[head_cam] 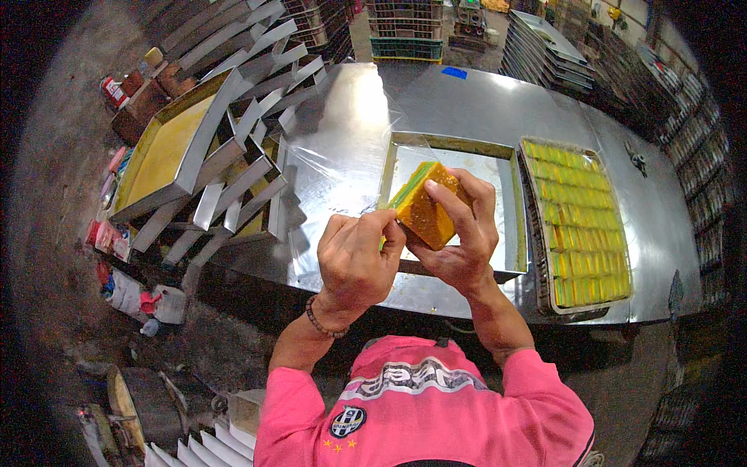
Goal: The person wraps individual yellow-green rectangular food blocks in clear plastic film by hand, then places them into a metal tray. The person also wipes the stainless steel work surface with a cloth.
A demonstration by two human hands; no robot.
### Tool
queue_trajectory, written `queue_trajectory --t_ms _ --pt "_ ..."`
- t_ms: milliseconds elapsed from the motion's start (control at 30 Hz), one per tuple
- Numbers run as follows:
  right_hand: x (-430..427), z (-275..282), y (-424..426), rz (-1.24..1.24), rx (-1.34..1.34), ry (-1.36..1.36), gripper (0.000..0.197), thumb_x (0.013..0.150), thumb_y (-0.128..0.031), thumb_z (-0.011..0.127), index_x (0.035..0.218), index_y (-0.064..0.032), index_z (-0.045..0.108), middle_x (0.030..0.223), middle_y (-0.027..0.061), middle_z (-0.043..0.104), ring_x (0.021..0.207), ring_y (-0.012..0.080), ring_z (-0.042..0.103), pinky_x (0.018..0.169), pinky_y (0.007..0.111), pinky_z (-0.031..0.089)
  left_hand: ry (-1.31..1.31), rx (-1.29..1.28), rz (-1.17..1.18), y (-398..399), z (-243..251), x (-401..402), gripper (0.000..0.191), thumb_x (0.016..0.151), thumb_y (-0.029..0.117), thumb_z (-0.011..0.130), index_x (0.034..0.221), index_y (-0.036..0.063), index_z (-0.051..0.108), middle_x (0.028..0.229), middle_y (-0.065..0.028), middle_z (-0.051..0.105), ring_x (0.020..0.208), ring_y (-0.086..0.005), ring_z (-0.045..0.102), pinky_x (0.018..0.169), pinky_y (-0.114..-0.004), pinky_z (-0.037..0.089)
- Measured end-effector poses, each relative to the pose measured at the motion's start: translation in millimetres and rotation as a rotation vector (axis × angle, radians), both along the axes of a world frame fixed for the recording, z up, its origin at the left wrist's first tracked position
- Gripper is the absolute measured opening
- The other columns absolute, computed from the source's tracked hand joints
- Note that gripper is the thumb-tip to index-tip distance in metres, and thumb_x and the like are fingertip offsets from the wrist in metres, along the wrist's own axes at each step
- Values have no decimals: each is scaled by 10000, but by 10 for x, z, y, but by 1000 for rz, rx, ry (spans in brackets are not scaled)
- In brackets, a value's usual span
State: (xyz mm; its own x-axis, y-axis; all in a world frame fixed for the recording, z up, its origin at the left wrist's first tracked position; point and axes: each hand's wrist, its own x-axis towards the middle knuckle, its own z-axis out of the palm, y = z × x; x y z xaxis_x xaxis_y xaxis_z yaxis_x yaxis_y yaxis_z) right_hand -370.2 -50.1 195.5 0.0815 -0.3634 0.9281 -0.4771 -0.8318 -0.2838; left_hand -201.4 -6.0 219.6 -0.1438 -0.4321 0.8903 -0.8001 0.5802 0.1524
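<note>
A block of layered cake [432,210], orange-brown on its face with green and yellow at the edge, is held in my right hand [464,233], fingers over its top and thumb below. My left hand [362,251], a beaded bracelet at its wrist, pinches at the block's left corner; a bit of green shows by its fingers. Both hands are over the near part of a shallow metal tray [513,204] with crumbs inside. Thin clear plastic film [327,157] lies on the metal table to the left of this tray.
Right of the tray, a crate [583,227] holds rows of green and yellow slices. Metal trays with yellow contents [169,152] are stacked crosswise at left. A blue piece [454,73] lies at the table's far edge. Flat trays [548,46] and plastic crates [405,29] are stacked beyond.
</note>
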Motion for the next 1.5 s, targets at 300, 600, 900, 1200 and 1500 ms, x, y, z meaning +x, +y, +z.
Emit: queue_trajectory --t_ms 300,600,900,1200,1500 --pt "104 15 45 21 82 3 783 576 -134 973 1278 -138 627 1310 177 585 1155 343 593 933 419 534 54 -13 39 1 23 102 271 686 -24 813 866 94 648 737 -3 657 580 -188 552 560 -343 453" --pt "217 12 25 105 185 -25 717 566 -129 914 1214 -139 607 1284 175 573 1113 386 565 935 491 477 -92 -133 -87 -6 6 202 186 746 52 792 880 41 662 715 -31 625 563 -188 572 572 -331 415" --pt "256 -60 -103 208 182 -15 834 634 -91 893 1398 -105 560 1303 160 583 1178 337 594 1014 414 500 -285 -14 -176 10 28 338 183 784 79 773 928 22 676 770 -39 660 624 -177 610 608 -338 422" --pt "276 -96 -122 845 770 -454 830 748 -114 834 1480 -34 449 1360 112 565 1281 224 557 1115 368 426 934 681 -757 -258 -136 325 836 814 240 874 1474 -44 446 1371 -121 612 1212 -206 613 1066 -343 474" --pt "208 -96 -167 945 728 -655 953 680 -198 740 1532 -18 352 1425 135 478 1314 235 493 1145 364 367 860 769 -724 -319 -174 89 906 720 135 938 1461 -68 459 1357 -131 617 1260 -205 592 1122 -353 449"
